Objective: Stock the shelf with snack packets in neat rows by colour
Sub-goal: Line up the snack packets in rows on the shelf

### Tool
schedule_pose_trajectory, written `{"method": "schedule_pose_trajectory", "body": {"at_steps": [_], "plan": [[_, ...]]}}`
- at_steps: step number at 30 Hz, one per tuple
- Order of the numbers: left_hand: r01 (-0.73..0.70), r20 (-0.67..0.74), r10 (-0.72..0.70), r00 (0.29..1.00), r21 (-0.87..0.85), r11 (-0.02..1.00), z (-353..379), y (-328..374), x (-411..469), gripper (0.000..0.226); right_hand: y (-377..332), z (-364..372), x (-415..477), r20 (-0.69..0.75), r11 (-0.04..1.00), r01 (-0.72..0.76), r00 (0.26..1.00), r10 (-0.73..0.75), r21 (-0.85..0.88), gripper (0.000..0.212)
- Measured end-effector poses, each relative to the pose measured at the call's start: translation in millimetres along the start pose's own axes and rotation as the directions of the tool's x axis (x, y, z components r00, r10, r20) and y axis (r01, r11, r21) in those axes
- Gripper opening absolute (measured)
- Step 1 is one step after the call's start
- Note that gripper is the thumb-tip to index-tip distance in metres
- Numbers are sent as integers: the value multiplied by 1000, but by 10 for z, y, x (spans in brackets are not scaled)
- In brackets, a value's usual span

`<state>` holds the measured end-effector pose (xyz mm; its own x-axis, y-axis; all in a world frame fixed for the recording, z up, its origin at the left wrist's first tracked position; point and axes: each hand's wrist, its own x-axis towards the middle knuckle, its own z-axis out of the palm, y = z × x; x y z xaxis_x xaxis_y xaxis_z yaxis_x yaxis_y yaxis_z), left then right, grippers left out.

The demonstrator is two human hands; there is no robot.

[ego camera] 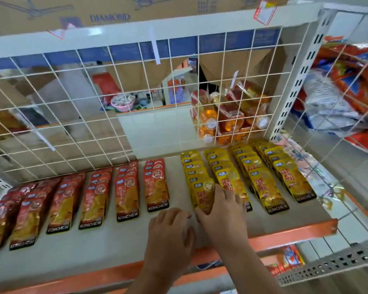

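Note:
Red snack packets (125,194) lie in several overlapping rows across the left half of the white shelf (106,242). Yellow snack packets (263,183) fill several rows on the right half. My right hand (221,211) lies on the front packet of the leftmost yellow row (197,177), fingers wrapped around its lower edge. My left hand (170,232) rests just left of it near the shelf's front edge, fingers curled; what is under them is hidden.
A white wire grid (94,115) backs the shelf, with orange bottles (225,119) behind it. A wire side panel (336,124) with more snack bags stands on the right. The shelf front has an orange lip (285,236). A gap separates red and yellow rows.

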<state>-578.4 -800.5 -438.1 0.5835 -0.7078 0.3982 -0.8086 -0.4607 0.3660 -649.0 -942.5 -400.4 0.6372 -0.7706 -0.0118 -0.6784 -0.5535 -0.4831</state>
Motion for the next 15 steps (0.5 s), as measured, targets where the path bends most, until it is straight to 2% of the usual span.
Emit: {"method": "schedule_pose_trajectory", "body": {"at_steps": [15], "plan": [[14,44,-16,999,31,999,20,18,-20,27,-48,13,21,15,997,26,1000,-25,-73,86]]}}
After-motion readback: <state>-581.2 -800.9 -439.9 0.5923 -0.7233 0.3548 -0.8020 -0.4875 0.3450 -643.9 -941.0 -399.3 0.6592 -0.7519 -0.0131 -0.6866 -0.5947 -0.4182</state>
